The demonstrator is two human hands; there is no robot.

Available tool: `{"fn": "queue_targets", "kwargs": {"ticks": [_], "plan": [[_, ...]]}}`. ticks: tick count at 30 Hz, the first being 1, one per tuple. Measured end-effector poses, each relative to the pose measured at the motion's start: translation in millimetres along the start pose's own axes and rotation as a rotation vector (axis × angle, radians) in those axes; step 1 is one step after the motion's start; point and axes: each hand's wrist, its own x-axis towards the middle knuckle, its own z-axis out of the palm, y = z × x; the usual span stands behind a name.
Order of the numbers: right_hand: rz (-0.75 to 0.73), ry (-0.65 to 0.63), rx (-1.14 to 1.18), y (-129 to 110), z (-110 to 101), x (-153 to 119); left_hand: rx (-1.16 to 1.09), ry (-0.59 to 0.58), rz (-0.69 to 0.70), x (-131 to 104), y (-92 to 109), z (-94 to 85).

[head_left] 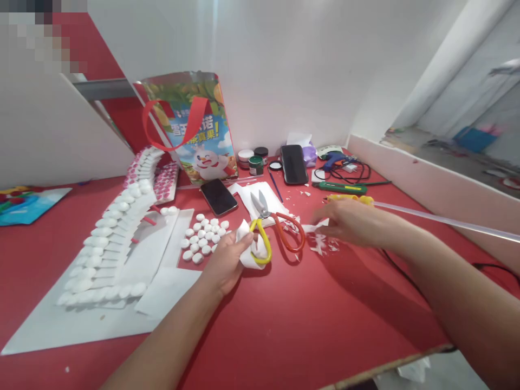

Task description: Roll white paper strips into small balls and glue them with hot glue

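Note:
My left hand [227,257] is closed on a crumpled piece of white tissue [244,232]. Overlapping this tissue is the yellow loop of a pair of scissors [290,248]; whether the hand also bears on the scissors I cannot tell. The other loop is orange, and the parted blades point away over a white sheet [271,196]. To the right, my right hand [351,222] reaches down with curled fingers around a white paper scrap [312,228]. More thin white shreds [319,246] lie on the red table beneath it. The fingertips are partly hidden.
Several white round pieces [197,258] lie left of my left hand. Beyond them stands a curved white model [101,233] on a white board [49,330]. Two phones [219,196], paint jars [255,165], a printed bag [207,135], a green cutter [343,188] and a cabled glue gun [337,160] sit behind.

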Motion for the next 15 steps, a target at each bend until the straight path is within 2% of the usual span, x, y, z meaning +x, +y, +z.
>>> {"fn": "queue_targets", "kwargs": {"ticks": [2,4,6,11,15], "plan": [[0.005,0.099,-0.027,1,9,-13,0.018,0.026,-0.006,1,0,0.1],[0.048,0.218,-0.074,1,15,-17,0.038,0.036,-0.011,1,-1,1.2],[0.067,0.286,-0.085,1,20,-18,0.069,0.04,-0.007,-1,-1,2.4],[-0.11,0.185,0.022,3,36,-14,0.114,0.064,-0.009,-4,0,2.7],[-0.121,0.135,0.029,4,50,-6,0.067,0.064,-0.019,-2,1,0.6]]}}
